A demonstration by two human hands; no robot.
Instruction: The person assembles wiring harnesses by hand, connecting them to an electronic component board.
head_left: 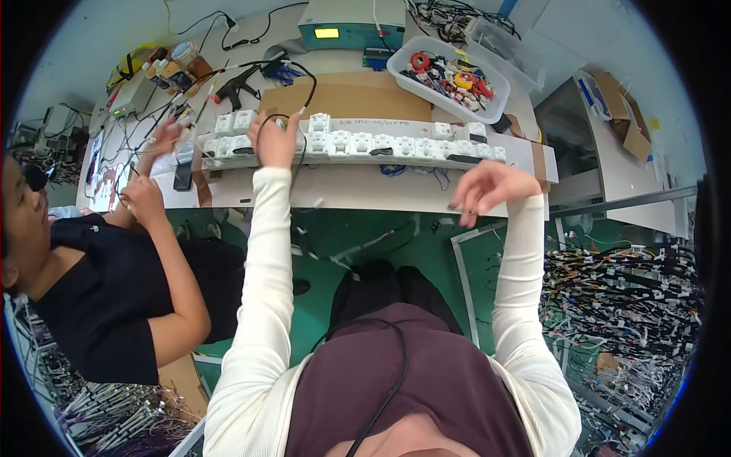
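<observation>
My left hand (276, 142) is closed at the left part of a long white test fixture (358, 145), which carries a row of white connector blocks. A black cable (312, 87) loops around its fingers, and the fingertips are partly hidden. From there a cable harness (335, 259) hangs past the table's front edge, with white connectors on its branches, blurred by motion. Over the right part of the front edge, my right hand (495, 189) hangs with loosely bent fingers apart and nothing seen in them.
A co-worker (99, 282) at my left handles cables. Behind the fixture are a cardboard sheet (350, 95), a black glue gun (237, 87), a green instrument (352, 27) and a clear bin (449, 80) of connectors. Wire bundles (620, 320) hang at right; a metal frame (464, 286) stands below.
</observation>
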